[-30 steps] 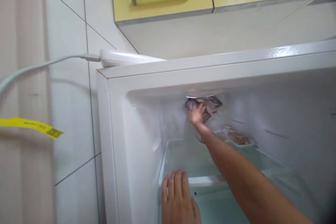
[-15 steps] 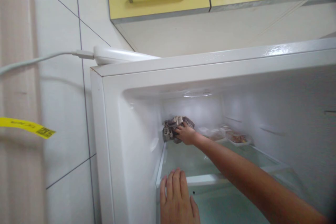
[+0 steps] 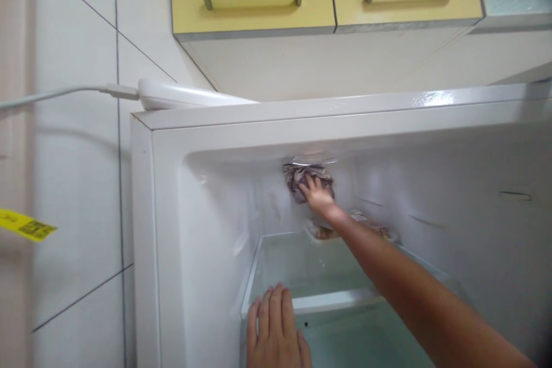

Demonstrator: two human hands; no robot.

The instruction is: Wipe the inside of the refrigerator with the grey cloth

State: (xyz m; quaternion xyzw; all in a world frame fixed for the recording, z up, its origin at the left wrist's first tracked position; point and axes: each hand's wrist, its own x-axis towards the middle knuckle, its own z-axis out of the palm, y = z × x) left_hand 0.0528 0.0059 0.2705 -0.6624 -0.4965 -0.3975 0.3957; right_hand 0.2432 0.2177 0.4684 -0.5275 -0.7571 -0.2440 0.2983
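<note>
Pressing a crumpled patterned cloth [image 3: 308, 179] against the back wall of the open fridge [image 3: 142, 241], the right hand [image 3: 319, 195] now sits upper centre of frame, fingers closed over the cloth just under the ceiling; half a second ago it worked lower left, near the glass shelf [image 3: 302, 259]. Wiping has moved upward. The left hand [image 3: 276, 330] rests flat, fingers together, on the shelf's front edge.

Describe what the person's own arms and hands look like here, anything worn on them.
Both are bare. The right forearm shows no sleeve, watch or band along its visible length, and the right hand wears no glove or ring that shows. The left hand is also gloveless, its fingers ringless; its wrist is out of frame.
</note>
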